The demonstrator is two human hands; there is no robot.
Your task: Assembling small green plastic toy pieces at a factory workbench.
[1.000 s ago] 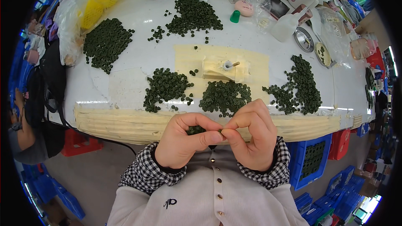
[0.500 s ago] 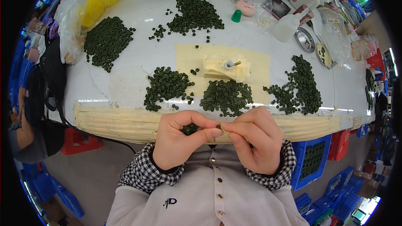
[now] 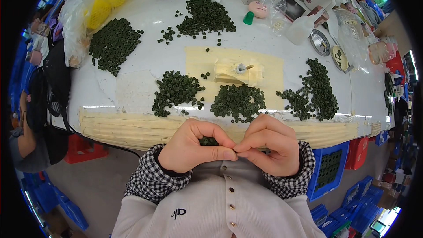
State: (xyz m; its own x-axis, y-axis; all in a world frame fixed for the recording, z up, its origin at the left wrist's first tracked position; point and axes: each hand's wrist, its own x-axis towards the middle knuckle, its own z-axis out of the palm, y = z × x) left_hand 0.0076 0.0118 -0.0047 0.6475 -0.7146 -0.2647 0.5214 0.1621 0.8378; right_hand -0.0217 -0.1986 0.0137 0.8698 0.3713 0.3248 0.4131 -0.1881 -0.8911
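Fingertips (image 3: 228, 154) of left hand (image 3: 187, 147) and right hand (image 3: 276, 150) pinch and meet by the taped table edge (image 3: 128, 131), any piece between them hidden, dark green parts (image 3: 208, 141) inside left's curl; light grip, steady wrists should help.

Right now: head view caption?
Left hand, cupping dark-green pieces, meets pinching right hand near piles of dark-green ring-like parts.

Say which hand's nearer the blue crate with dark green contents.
Right: the right hand is left of the blue crate, the shorter gap; the left hand is farther left, beyond the right hand.
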